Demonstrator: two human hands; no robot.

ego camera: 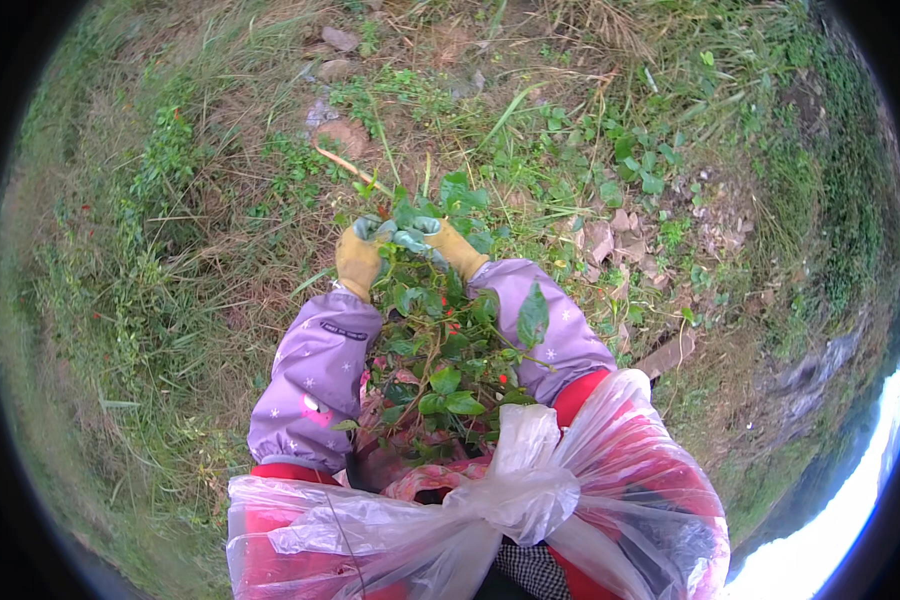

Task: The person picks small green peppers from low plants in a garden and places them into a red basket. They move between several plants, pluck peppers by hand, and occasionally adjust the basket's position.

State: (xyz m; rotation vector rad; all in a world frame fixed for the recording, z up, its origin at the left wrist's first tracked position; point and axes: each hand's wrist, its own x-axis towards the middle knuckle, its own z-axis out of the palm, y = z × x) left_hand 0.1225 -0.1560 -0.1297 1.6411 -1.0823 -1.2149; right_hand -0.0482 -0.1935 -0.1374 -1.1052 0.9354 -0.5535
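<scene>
My left hand (360, 253), in a yellow work glove with grey-green fingers, is closed around stems at the top of a leafy plant (450, 401). Close beside it, my right hand (439, 238) wears a matching glove, its fingers bent among the same leaves. The plant's foliage spreads between my forearms and down toward my lap, with a few small red fruits (503, 379) showing. A pale tan stalk (352, 171) slants up and left from the foliage just beyond my hands. Leaves partly hide the fingertips.
Grass and weeds (187, 247) cover the sloping ground around me. Broken reddish stone pieces (607, 240) lie to the right, near a flat brown slab (667, 352). Several stones (343, 139) sit ahead. Clear plastic sheeting (525, 502) is knotted across my front.
</scene>
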